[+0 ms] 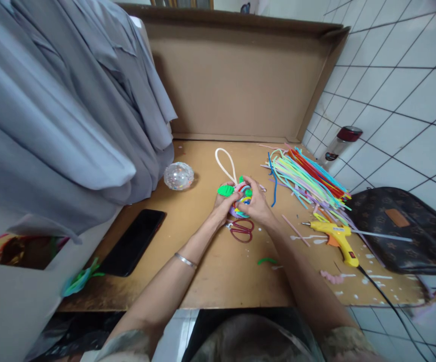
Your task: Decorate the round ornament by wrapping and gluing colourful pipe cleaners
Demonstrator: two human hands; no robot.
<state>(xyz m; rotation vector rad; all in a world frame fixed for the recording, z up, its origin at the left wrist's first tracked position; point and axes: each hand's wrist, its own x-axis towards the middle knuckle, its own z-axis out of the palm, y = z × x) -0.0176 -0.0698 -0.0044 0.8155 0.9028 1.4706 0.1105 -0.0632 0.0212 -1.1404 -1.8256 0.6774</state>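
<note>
Both my hands meet at the middle of a cardboard work surface (210, 271). My left hand (223, 203) and my right hand (257, 203) together grip a small multicoloured pipe-cleaner craft (240, 193) with green leaf shapes and a white loop sticking up behind it. Red-handled scissors (241, 230) lie just under my hands. A pile of coloured pipe cleaners (308, 181) lies to the right.
A yellow glue gun (334, 236) with its cord lies at right, beside a brown patterned bag (402, 231). A black phone (133, 243) and a clear glittery ball (179, 176) lie at left. Grey hanging cloth (59, 110) crowds the left. A bottle (340, 143) stands by the tiled wall.
</note>
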